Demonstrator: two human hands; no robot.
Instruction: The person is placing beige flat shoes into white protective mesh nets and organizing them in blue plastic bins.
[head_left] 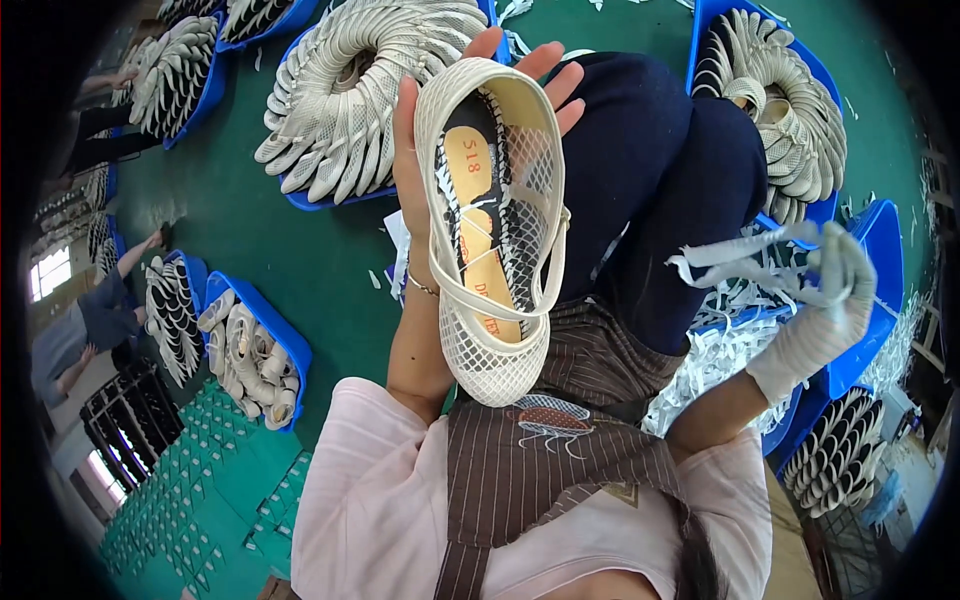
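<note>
Shoe [492, 230], cream mesh flat with a thin strap across its opening, sat at centre frame with the toe pointing toward the lower edge and the heel toward the top. Its tan insole faced the camera, crossed by thin cord and partly covered by dark netting. Left hand [420, 170] was bare, cupped under the shoe from the left, fingers spread behind the heel with fingertips showing above and to the right of the rim; a thin bracelet circled the wrist. Right hand [830, 300], in a pale knit glove, was at right of frame, well apart from the shoe, fingers curled around a bunch of white paper strips [745, 255] that trailed leftward. More loose white strips [715, 355] filled a blue bin [880, 250] below that hand. Behind the shoe were dark trousers and a brown striped apron [560, 440] over a pink top. Outward on the green floor [320, 260], blue trays held fanned rings of cream shoes: upper centre [350, 90], upper right [790, 110], upper left [175, 70], lower right [840, 450]. Another tray at lower left [250, 355] held rolled pale pieces. Another person's arm [135, 255] showed at the left edge.
</note>
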